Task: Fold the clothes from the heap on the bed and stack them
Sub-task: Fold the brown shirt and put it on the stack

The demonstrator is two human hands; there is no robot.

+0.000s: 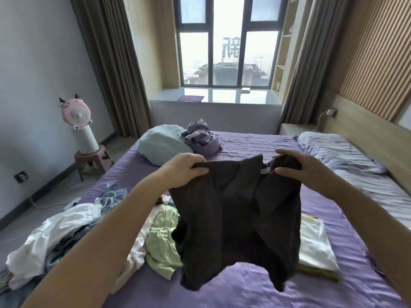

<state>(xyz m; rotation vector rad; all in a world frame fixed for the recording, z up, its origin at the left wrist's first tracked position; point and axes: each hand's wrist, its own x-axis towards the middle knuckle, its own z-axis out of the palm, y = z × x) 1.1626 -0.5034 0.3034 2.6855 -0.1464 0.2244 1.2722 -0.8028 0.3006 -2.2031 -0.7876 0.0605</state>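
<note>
Lying across most of the view: a bed under a purple sheet, running from the near edge back to the window sill.

Hanging over the middle of that bed, clear of the sheet: a dark garment, collar at the top, lower hem dangling loose and uneven.

Sprawling along the bed's left side: the heap of clothes, white and grey pieces at the edge, a pale green piece just beside and partly behind the dark garment.

Resting flat on the sheet to the right, partly hidden by the dark garment: folded white clothes stacked on something yellow-green.

Sitting farther back: a pale blue pillow touching a crumpled lilac bundle; a striped pillow lying near the headboard on the right.

Standing off the bed on a small stool at the left wall: a pink fan.

Gripping the garment's top left edge: the left hand, fingers curled over the cloth, thumb beneath.

Pinching the top right edge near the collar: the right hand, fingers bunching the fabric.
</note>
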